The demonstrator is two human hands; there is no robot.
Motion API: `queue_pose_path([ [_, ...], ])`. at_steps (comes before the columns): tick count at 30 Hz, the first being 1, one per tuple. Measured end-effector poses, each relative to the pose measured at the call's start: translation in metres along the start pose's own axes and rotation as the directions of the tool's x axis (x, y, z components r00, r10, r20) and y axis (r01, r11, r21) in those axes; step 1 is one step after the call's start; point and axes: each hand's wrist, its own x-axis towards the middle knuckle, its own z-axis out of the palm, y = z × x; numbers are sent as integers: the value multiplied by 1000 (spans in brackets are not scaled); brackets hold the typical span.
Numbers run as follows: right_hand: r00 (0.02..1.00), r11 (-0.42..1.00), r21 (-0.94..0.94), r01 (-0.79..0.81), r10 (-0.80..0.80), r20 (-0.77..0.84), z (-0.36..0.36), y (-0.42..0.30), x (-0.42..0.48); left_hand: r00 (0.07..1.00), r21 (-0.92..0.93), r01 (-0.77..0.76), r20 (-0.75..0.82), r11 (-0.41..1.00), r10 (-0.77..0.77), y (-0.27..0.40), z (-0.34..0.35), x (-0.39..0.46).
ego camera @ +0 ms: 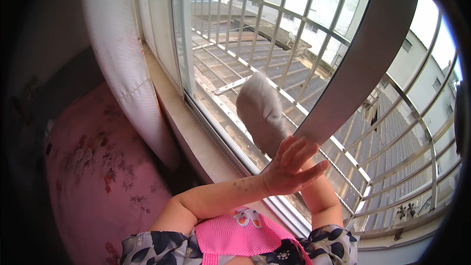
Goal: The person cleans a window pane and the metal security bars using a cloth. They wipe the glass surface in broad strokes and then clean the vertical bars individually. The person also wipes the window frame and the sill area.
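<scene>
My left hand (pixel 294 167) lies against the lower part of the window sash frame (pixel 342 81), its fingers spread and holding nothing. Behind it, my right forearm (pixel 323 195) reaches past the frame to the outer side of the glass. At the end of that arm is a grey cloth (pixel 259 114), slightly blurred, which covers my right hand. The cloth is bunched up and seen through the pane. Whether it touches the glass I cannot tell.
Metal security bars (pixel 283 11) enclose the space outside, above corrugated roofing (pixel 294 70). A window track (pixel 228 147) and sill (pixel 173 92) run below. At left hang a pale curtain (pixel 121 44) and, lower, a pink floral bed cover (pixel 103 176). I wear a pink apron (pixel 239 235).
</scene>
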Motion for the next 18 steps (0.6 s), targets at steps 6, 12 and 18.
queue_pose_path([
  [6, 979, 978, 123, -169, 153, 131, 23, 17, -6, 983, 193, 99, 132, 976, -126, -9, -15, 8],
  [12, 967, 953, 300, -37, -41, 250, 64, -80, 56, 984, 134, 142, 90, 981, -155, -8, -9, 9],
  [18, 881, 846, 519, -123, -147, 449, 107, -102, 134, 989, 138, 130, 56, 982, -139, -11, -16, 9],
])
